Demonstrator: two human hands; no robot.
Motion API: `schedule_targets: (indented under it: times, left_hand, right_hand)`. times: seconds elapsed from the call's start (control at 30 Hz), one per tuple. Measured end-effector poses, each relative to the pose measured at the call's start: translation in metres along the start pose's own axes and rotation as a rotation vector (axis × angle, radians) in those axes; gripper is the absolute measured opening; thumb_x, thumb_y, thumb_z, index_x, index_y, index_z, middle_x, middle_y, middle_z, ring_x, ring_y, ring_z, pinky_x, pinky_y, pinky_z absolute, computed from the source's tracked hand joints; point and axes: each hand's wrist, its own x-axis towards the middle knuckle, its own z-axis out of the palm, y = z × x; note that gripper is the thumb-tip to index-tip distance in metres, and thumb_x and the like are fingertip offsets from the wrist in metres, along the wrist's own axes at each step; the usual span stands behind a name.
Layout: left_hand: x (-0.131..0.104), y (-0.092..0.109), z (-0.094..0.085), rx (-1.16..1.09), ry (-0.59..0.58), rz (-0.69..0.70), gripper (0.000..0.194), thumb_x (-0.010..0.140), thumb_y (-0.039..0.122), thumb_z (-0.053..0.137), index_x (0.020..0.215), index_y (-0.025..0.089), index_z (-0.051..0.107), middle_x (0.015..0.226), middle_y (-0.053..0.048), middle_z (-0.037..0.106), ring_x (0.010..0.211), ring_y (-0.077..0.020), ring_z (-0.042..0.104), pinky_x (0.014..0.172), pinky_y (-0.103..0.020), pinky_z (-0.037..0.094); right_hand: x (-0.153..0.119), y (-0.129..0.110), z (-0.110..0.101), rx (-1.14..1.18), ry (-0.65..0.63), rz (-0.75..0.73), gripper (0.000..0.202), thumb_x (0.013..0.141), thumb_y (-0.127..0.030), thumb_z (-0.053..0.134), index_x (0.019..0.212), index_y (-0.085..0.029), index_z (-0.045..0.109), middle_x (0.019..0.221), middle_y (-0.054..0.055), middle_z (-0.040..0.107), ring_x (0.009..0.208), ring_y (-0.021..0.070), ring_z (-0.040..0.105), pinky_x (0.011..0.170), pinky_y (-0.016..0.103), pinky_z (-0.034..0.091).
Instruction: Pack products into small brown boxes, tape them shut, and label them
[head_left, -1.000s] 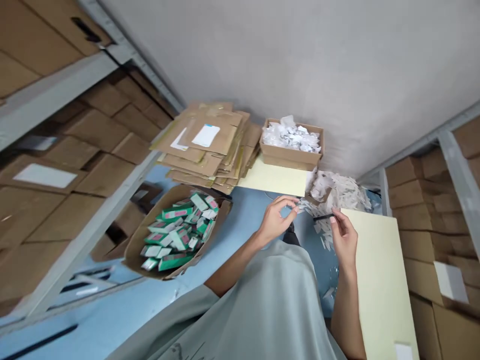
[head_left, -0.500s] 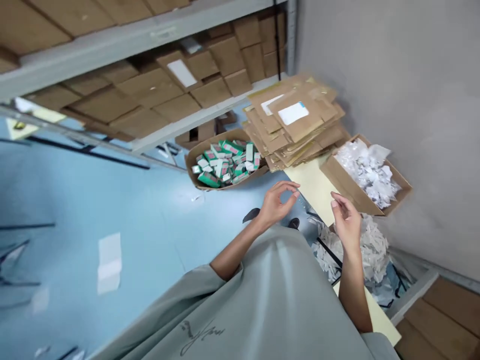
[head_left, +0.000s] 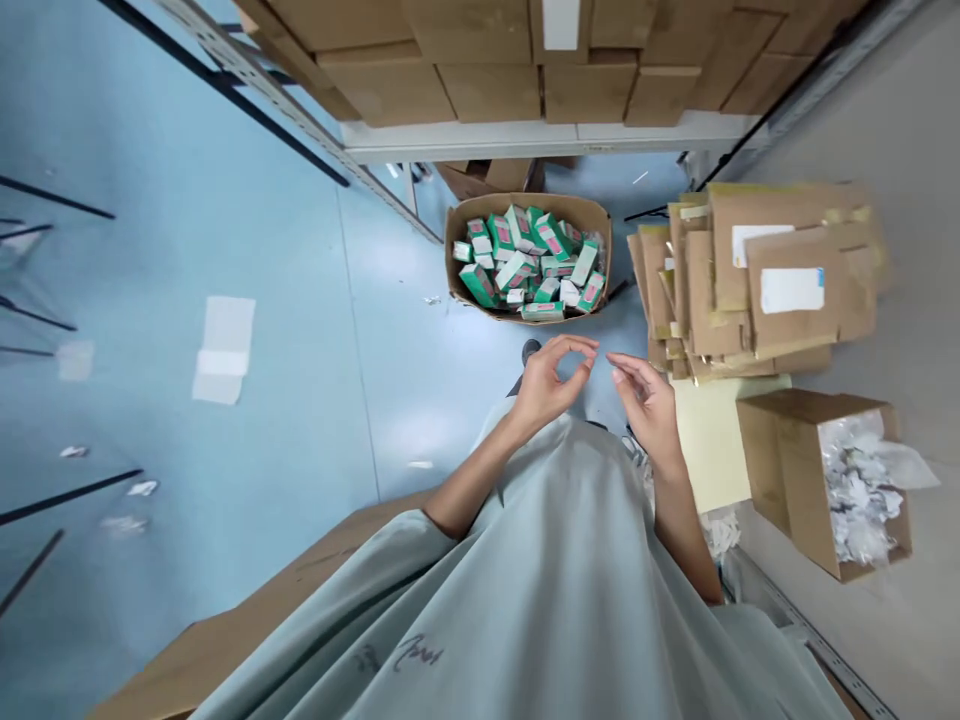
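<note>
In front of my body, my left hand [head_left: 553,378] hangs in the air with its fingers curved and thumb tip close to the fingertips, a small gap between them. Nothing shows in it. Facing it, my right hand [head_left: 649,405] is also half curled, thumb apart from the fingers, and holds nothing that I can see. The two sets of fingertips are close together but apart. Beyond them on the floor stands an open carton [head_left: 456,285] with several small green-and-white boxes [head_left: 517,270] piled loosely inside.
Flattened cardboard boxes [head_left: 795,250] are stacked at the right, over a pale yellow surface [head_left: 709,440]. Beside them, a cardboard box [head_left: 784,470] holds crumpled white plastic [head_left: 862,490]. A shelf [head_left: 540,145] loaded with brown cartons crosses the top. Paper sheets [head_left: 223,350] lie on the blue floor.
My view has turned to the right, so the shelf now runs level and the carton of small boxes is straight ahead. My right hand has come closer to my left.
</note>
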Motion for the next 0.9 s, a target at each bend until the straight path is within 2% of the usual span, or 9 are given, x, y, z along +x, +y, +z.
schedule_targets:
  times: [0.13,0.23,0.37,0.5,0.6,0.67,0.77,0.83,0.9]
  left_hand:
    - [0.037,-0.030,-0.077,0.026,0.031,-0.039,0.010,0.106,0.029,0.067,0.106,0.025,0.076,0.125,-0.008,0.085,0.121,-0.0256,0.080,0.114,-0.045,0.061]
    - [0.061,-0.062,-0.119,0.050,0.072,-0.114,0.010,0.105,0.030,0.067,0.106,0.025,0.076,0.124,-0.008,0.085,0.120,-0.0250,0.080,0.113,-0.043,0.062]
    - [0.091,-0.115,-0.147,0.085,0.113,-0.263,0.012,0.103,0.031,0.066,0.106,0.024,0.076,0.124,-0.008,0.086,0.122,-0.0257,0.080,0.111,-0.042,0.062]
    - [0.120,-0.170,-0.154,0.109,0.134,-0.405,0.015,0.103,0.031,0.066,0.110,0.024,0.077,0.125,-0.008,0.086,0.122,-0.0263,0.080,0.112,-0.042,0.062]
    - [0.140,-0.229,-0.152,0.071,0.178,-0.533,0.018,0.101,0.029,0.066,0.114,0.022,0.077,0.122,-0.008,0.085,0.115,-0.0255,0.080,0.110,-0.042,0.063]
    - [0.151,-0.283,-0.149,0.031,0.221,-0.646,0.020,0.099,0.027,0.066,0.115,0.021,0.076,0.122,-0.009,0.085,0.110,-0.0251,0.081,0.106,-0.041,0.064]
    - [0.162,-0.380,-0.141,0.023,0.308,-0.825,0.021,0.096,0.022,0.066,0.115,0.019,0.075,0.124,-0.011,0.084,0.108,-0.0262,0.081,0.105,-0.042,0.064]
    - [0.166,-0.448,-0.134,0.037,0.361,-0.938,0.023,0.093,0.020,0.067,0.115,0.019,0.074,0.126,-0.013,0.083,0.112,-0.0282,0.080,0.109,-0.045,0.063]
    - [0.169,-0.511,-0.124,0.026,0.397,-1.035,0.028,0.090,0.018,0.068,0.117,0.018,0.074,0.127,-0.014,0.083,0.120,-0.0309,0.078,0.114,-0.048,0.061]
  right_hand:
    - [0.059,-0.011,0.075,0.019,-0.118,0.047,0.049,0.103,-0.070,0.075,0.125,-0.027,0.082,0.132,0.009,0.086,0.126,0.0269,0.081,0.116,0.043,0.065]
    - [0.097,-0.013,0.115,0.009,-0.214,0.072,0.049,0.104,-0.071,0.073,0.125,-0.027,0.081,0.133,0.009,0.086,0.126,0.0258,0.081,0.118,0.043,0.065]
    - [0.146,-0.005,0.145,-0.024,-0.292,0.118,0.049,0.105,-0.071,0.072,0.123,-0.027,0.082,0.132,0.010,0.086,0.125,0.0258,0.081,0.118,0.043,0.064]
    - [0.206,0.030,0.163,-0.060,-0.346,0.174,0.052,0.103,-0.075,0.072,0.120,-0.026,0.082,0.126,0.010,0.087,0.122,0.0267,0.082,0.116,0.044,0.066]
    - [0.259,0.083,0.176,-0.084,-0.374,0.216,0.053,0.100,-0.075,0.075,0.117,-0.026,0.081,0.124,0.011,0.087,0.120,0.0276,0.083,0.115,0.045,0.066]
    - [0.297,0.132,0.187,-0.120,-0.394,0.236,0.052,0.099,-0.073,0.077,0.116,-0.025,0.080,0.123,0.012,0.087,0.119,0.0286,0.083,0.114,0.047,0.067]
    - [0.351,0.216,0.212,-0.255,-0.447,0.227,0.044,0.103,-0.063,0.076,0.122,-0.023,0.078,0.128,0.014,0.084,0.121,0.0301,0.082,0.114,0.050,0.066]
    - [0.381,0.275,0.238,-0.427,-0.504,0.175,0.038,0.105,-0.051,0.076,0.131,-0.023,0.076,0.137,0.016,0.080,0.127,0.0313,0.079,0.118,0.053,0.064]
    - [0.406,0.332,0.268,-0.620,-0.577,0.096,0.041,0.105,-0.040,0.077,0.142,-0.022,0.072,0.149,0.018,0.073,0.139,0.0335,0.072,0.126,0.056,0.058]
